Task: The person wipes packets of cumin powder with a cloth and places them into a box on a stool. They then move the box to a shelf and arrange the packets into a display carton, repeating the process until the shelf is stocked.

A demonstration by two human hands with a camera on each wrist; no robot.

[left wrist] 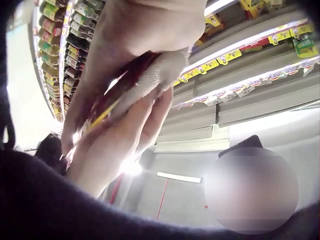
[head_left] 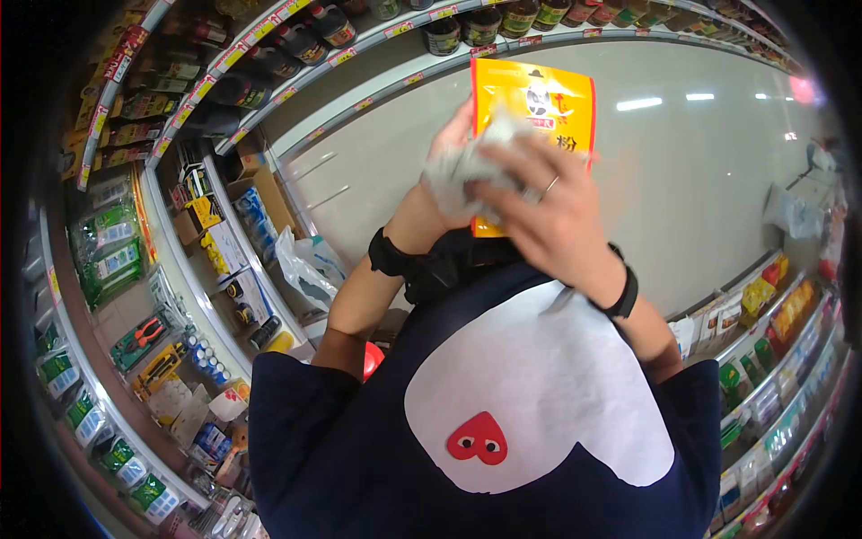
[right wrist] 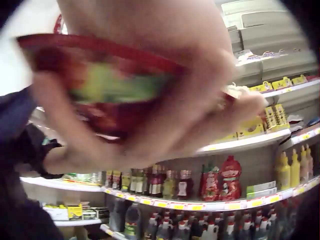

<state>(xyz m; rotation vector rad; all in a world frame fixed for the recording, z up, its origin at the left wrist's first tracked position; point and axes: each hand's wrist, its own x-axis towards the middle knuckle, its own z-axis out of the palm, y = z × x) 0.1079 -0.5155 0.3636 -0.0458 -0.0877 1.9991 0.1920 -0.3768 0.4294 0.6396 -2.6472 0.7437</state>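
Observation:
A yellow packet [head_left: 575, 99] with a panda print and red side edges is held up in front of the chest in the head view. My left hand [head_left: 452, 132] grips it from the left side, partly hidden behind it and the cloth. The right hand [head_left: 558, 211], with a ring on one finger, holds a crumpled whitish cloth [head_left: 452, 173] against the packet's printed front. Both hand and cloth are blurred. Between the hands in the left wrist view shows the cloth's knitted weave [left wrist: 155, 75]. The right wrist view shows the packet's red and green side [right wrist: 117, 85].
Shelves of bottles [head_left: 516, 20] curve along the far side. On the left stand shelves with tools and boxes [head_left: 148, 332], and a plastic bag [head_left: 305, 265] hangs beside them. Packaged goods fill the shelves [head_left: 772, 359] at right. Pale floor [head_left: 682, 180] lies beyond the packet.

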